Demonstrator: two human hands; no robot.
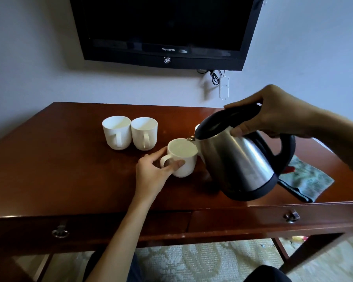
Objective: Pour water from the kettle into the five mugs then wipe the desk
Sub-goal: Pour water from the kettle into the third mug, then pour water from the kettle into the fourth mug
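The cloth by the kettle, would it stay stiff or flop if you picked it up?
Probably flop: the cloth lies folded and flat on the desk, like soft fabric. It looks light and should not roll. Pushed, it would likely bunch up rather than slide neatly.

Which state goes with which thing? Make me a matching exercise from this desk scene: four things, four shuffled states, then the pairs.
Things:
1. kettle
2. front mug
3. folded cloth
4. television

States:
A. lying flat on the desk at the right edge
B. tilted, spout over a mug's rim, held by the right hand
C. mounted on the wall, screen dark
D. standing on the desk, held by the left hand

Pairs: 1-B, 2-D, 3-A, 4-C
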